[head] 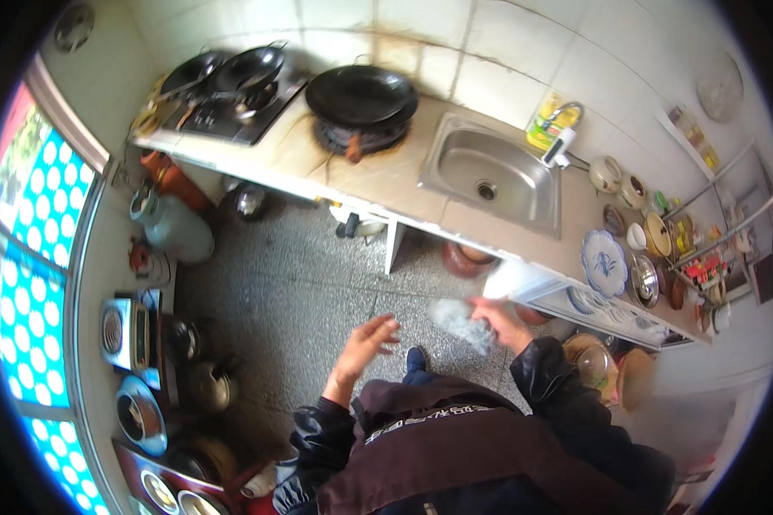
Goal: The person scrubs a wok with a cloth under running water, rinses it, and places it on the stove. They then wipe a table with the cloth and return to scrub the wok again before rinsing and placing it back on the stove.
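Note:
My right hand (pixel 499 324) grips a pale bluish-grey fluffy bundle (pixel 458 322) at its right end. Blur hides whether this is a cloth, a scrubber or crumpled plastic. Across from it, my left hand (pixel 368 341) hangs in the air with fingers apart and nothing in them. Both hands are over the speckled floor (pixel 283 257), in front of the counter (pixel 386 183). A stainless steel sink (pixel 477 167) with a faucet (pixel 563 138) is set into the countertop, and nothing lies in its basin.
A black wok (pixel 361 96) sits on a burner left of the sink; more woks (pixel 248 67) rest on the gas stove (pixel 225 119). Dishes such as a scalloped plate (pixel 604 264) crowd the counter's right end. A gas cylinder (pixel 180 225) and pots (pixel 211 386) line the left wall.

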`<state>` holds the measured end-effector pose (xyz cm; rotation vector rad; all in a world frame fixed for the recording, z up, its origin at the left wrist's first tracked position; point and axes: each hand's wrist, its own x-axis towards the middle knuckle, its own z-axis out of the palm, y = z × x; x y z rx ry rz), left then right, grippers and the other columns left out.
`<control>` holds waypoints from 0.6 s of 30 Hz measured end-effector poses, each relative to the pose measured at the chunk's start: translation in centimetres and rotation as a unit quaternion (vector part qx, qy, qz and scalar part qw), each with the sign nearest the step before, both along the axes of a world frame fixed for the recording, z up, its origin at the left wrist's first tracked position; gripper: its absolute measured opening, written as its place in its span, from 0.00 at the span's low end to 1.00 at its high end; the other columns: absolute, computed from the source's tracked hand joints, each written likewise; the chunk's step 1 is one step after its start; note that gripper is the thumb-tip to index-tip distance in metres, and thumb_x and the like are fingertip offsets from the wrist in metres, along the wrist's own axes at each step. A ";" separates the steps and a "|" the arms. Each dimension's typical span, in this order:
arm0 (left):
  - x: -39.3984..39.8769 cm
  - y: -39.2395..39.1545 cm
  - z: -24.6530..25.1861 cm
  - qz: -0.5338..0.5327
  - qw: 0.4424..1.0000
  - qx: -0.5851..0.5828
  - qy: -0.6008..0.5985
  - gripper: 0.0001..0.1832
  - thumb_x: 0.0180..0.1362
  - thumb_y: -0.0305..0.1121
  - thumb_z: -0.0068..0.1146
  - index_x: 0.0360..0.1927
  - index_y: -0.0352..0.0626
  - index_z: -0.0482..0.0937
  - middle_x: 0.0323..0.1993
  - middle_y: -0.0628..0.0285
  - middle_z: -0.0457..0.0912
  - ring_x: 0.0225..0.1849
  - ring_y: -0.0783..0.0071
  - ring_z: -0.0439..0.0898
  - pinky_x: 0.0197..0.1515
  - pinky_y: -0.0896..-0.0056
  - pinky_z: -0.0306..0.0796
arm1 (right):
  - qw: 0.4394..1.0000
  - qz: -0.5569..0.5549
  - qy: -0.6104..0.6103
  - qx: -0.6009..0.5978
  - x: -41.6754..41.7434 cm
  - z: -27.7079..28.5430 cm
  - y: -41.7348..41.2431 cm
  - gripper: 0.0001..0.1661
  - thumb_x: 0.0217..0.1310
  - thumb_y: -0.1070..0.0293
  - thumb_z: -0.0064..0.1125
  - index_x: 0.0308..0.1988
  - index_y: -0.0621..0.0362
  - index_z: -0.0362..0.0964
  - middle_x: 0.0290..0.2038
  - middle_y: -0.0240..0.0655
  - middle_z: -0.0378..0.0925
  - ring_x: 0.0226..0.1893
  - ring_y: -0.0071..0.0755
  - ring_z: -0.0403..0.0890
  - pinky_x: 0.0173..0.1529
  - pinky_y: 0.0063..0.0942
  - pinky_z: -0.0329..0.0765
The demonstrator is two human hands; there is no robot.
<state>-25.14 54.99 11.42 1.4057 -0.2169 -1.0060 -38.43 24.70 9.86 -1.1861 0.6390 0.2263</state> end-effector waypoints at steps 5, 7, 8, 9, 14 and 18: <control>10.2 -8.2 9.2 0.040 0.973 0.048 -0.222 0.27 0.66 0.43 0.57 0.61 0.32 0.73 0.48 0.53 0.84 0.46 0.69 0.83 0.43 0.70 0.78 | 0.937 -0.062 -0.073 -0.337 1.0 3.6 -12.0 0.32 0.53 0.70 0.59 0.59 0.66 0.71 0.40 0.37 0.83 0.38 0.29 0.81 0.45 0.25 0.76; 15.9 -10.8 10.1 0.091 0.935 0.063 -0.337 0.26 0.66 0.39 0.57 0.61 0.30 0.72 0.50 0.51 0.83 0.47 0.70 0.83 0.44 0.73 0.76 | 0.860 -0.058 -0.085 -0.500 1.9 1.7 -16.2 0.31 0.51 0.68 0.61 0.58 0.58 0.73 0.41 0.42 0.83 0.39 0.43 0.83 0.45 0.33 0.77; 19.0 -12.1 10.3 0.124 0.910 0.077 -0.389 0.28 0.65 0.41 0.58 0.60 0.29 0.72 0.49 0.51 0.83 0.46 0.70 0.82 0.45 0.74 0.75 | 0.838 -0.049 -0.062 -0.540 2.5 1.3 -17.4 0.30 0.51 0.67 0.62 0.57 0.56 0.75 0.41 0.43 0.82 0.40 0.46 0.82 0.46 0.35 0.77; 22.0 -14.0 10.1 0.147 0.882 0.085 -0.439 0.30 0.64 0.43 0.59 0.60 0.28 0.72 0.47 0.51 0.84 0.46 0.70 0.82 0.45 0.74 0.74 | 0.812 -0.049 -0.031 -0.581 2.3 1.1 -18.4 0.29 0.50 0.67 0.63 0.55 0.54 0.76 0.41 0.43 0.81 0.40 0.49 0.81 0.46 0.38 0.77; 35.6 -18.4 7.4 0.076 0.873 0.300 -0.377 0.26 0.52 0.50 0.69 0.34 0.33 0.76 0.18 0.60 0.79 0.21 0.70 0.79 0.24 0.66 0.71 | 0.724 -0.022 0.009 -0.689 2.5 -5.1 -21.3 0.22 0.47 0.64 0.68 0.46 0.51 0.79 0.41 0.42 0.76 0.43 0.51 0.78 0.48 0.43 0.76; 38.2 -19.3 3.4 0.016 0.973 0.228 -0.029 0.12 0.55 0.35 0.66 0.32 0.39 0.76 0.24 0.63 0.80 0.22 0.74 0.79 0.22 0.70 0.73 | 0.795 -0.063 0.023 -0.603 2.4 -6.0 -21.7 0.21 0.46 0.64 0.68 0.44 0.50 0.78 0.42 0.42 0.77 0.44 0.53 0.79 0.47 0.43 0.76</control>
